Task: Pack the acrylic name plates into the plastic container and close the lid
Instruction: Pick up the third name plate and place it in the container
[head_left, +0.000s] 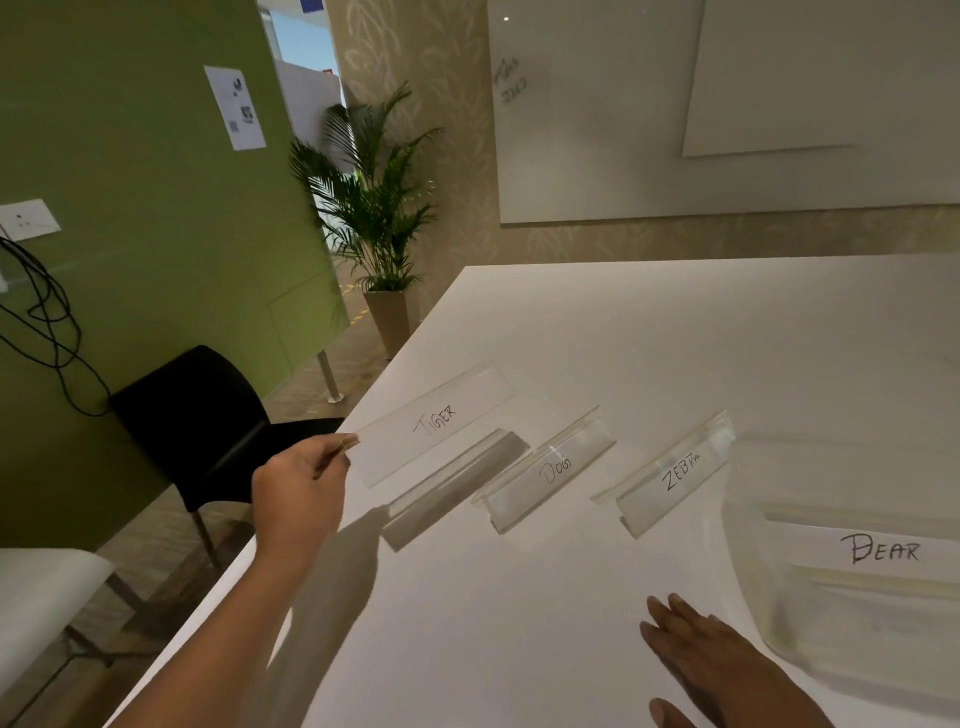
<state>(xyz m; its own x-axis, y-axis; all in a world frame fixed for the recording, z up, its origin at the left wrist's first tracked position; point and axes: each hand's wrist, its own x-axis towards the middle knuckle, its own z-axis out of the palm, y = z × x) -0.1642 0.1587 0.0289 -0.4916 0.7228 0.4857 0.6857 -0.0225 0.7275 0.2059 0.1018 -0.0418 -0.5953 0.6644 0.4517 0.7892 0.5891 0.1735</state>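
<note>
Tabletop, white and smooth, fills the right of the frame. At centre left, the left hand pinches one end of a clear acrylic name plate lettered TIGER, raised above its shadow. To its right stand the DOG plate and ZEBRA plate. At lower right, the right hand lies flat with fingers straight, beside a clear plastic container holding the BEAR plate.

Green wall — black chair, palm.

White table, clear name plates with black lettering, green wall, black chair
</note>
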